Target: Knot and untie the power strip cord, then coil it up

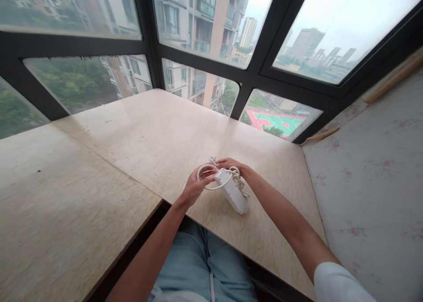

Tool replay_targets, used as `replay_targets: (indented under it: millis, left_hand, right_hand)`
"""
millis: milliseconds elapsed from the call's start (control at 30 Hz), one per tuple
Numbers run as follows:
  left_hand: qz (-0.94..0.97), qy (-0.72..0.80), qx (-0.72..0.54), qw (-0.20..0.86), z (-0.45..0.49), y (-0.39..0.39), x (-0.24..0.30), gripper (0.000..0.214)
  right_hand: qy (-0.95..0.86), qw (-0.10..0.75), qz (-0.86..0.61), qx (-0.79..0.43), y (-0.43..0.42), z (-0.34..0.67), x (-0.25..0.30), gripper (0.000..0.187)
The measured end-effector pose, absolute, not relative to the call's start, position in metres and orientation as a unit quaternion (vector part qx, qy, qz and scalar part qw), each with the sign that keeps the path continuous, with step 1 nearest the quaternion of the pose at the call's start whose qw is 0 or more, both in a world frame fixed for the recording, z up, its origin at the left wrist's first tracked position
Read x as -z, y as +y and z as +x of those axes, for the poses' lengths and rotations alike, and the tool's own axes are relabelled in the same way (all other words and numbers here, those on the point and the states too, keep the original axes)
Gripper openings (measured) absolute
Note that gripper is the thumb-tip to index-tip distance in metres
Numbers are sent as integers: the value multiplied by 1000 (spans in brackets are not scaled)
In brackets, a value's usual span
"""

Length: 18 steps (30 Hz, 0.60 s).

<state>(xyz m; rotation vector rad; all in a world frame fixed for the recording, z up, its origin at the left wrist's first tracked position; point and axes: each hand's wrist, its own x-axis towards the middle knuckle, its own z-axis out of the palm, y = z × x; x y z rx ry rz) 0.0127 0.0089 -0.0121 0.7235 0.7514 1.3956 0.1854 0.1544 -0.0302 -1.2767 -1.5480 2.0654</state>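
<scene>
A white power strip [233, 194] lies tilted at the sill's front part, its back with small screws towards me. Its cream cord [236, 176] is bunched along the right side, and one wide loop of it circles out to the left. My left hand [195, 183] is closed at the strip's upper end, thumb against it, with the loop passing over the fingers. Behind that end, my right hand [228, 162] reaches in with bent fingers on the cord, partly hidden by the coils. The plug [213, 160] sticks up between both hands.
The beige marble-look sill [132, 134] has a seam and a stepped front edge by my legs [194, 258]. Dark window frames [198, 57] border it at the back. A flowered wallpapered wall [370, 178] stands on the right. A small dark speck [38, 171] lies on the left.
</scene>
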Motion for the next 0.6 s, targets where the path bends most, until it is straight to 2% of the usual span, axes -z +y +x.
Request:
replay_targets:
  millis: [133, 233, 300, 367, 467, 600]
  left_hand:
    - [255, 390, -648, 602, 22, 23, 23, 35]
    - [270, 505, -648, 502, 28, 34, 24, 30]
    - [311, 566, -636, 423, 31, 40, 23, 26]
    - [342, 581, -629, 387, 33, 46, 21, 25]
    - [325, 548, -636, 437, 37, 51, 18, 27]
    - [219, 486, -634, 561, 38, 56, 11, 29]
  right_hand:
    - [-570, 44, -375, -730, 146, 190, 20, 33]
    - [-599, -11, -340, -724, 144, 195, 16, 27]
    - [-602, -16, -338, -724, 144, 200, 15, 27]
    - [-597, -2, -340, -727, 145, 204, 15, 27]
    - [-592, 18, -341, -730, 148, 209, 19, 27]
    - [-588, 47, -337, -734, 151, 211, 23, 25]
